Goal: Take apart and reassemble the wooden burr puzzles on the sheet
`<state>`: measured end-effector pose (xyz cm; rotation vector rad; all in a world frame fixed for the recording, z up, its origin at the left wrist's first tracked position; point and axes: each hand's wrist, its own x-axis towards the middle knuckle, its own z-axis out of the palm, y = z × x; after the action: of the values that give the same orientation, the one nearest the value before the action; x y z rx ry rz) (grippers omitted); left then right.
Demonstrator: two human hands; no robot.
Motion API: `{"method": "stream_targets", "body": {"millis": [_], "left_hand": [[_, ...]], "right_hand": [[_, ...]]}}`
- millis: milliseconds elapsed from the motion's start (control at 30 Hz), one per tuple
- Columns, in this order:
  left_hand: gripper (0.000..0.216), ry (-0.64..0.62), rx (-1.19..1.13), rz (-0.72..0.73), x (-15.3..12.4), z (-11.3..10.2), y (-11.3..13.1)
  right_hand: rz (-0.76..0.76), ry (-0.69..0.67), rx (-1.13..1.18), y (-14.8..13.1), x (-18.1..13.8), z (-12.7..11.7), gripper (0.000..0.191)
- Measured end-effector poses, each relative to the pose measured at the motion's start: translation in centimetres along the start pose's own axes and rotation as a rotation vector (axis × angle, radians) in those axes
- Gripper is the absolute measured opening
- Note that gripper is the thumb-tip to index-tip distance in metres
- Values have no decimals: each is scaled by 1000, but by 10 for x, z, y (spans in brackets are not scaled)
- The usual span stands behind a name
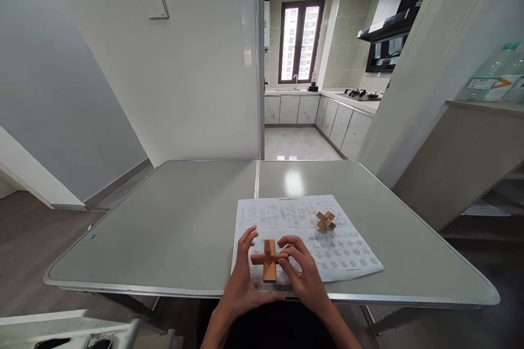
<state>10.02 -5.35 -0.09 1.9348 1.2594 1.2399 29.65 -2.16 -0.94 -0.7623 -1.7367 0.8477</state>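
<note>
A wooden cross-shaped puzzle (269, 260) rests on a printed instruction sheet (339, 253) near the table's front edge. My left hand (242, 278) is beside the puzzle's left side, fingers stretched upward and touching it. My right hand (303, 272) grips the puzzle's right arm with curled fingers. A second, smaller wooden puzzle (326, 220) lies farther back on the sheet, to the right, untouched.
The grey folding table (164, 229) has a metal rim and a centre seam. Behind it stand a white wall and an open doorway into a kitchen (311, 114). A counter with plastic bottles (497, 79) is at the right.
</note>
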Motion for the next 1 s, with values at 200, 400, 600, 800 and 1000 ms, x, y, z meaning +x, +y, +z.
{"method": "stream_targets", "body": {"millis": [200, 400, 600, 800, 1000], "left_hand": [[123, -193, -229, -127, 3, -14, 1], [92, -154, -224, -172, -1, -12, -2], [93, -161, -172, -178, 0, -10, 1], [93, -168, -159, -189, 1, -11, 0], [90, -159, -194, -199, 1, -11, 2]], "right_hand": [[-51, -63, -26, 0, -4, 0, 20], [-34, -50, -47, 1, -4, 3, 20], [-7, 23, -83, 2, -3, 5, 19], [0, 12, -62, 0, 0, 3, 19], [20, -123, 27, -2, 2, -3, 20]]}}
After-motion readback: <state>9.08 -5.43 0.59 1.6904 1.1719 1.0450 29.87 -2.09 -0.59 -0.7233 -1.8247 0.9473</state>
